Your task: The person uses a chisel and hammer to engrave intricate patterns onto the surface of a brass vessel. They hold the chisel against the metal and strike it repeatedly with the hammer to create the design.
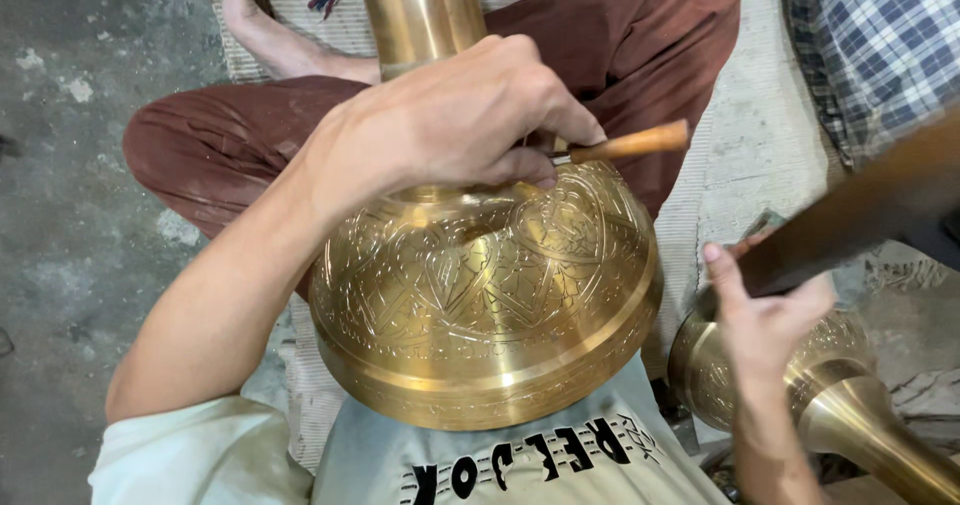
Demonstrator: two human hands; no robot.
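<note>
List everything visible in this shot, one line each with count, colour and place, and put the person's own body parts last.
engraved brass vessel: 1, gold, in the lap, its neck pointing away from the camera
wooden-handled tool: 1, orange-brown handle, its metal end on the engraved surface
dark wooden mallet: 1, dark brown, blurred, at right
second brass vessel: 1, gold, on the floor at lower right
checked cloth: 1, blue and white, top right
woven mat: 1, pale grey, under the legs
concrete floor: grey, at left
trousers: brown-red, legs crossed
shirt: pale, bottom edge
bare foot: 1, top left
left hand: 1, gripping the tool
right hand: 1, holding the mallet
</note>
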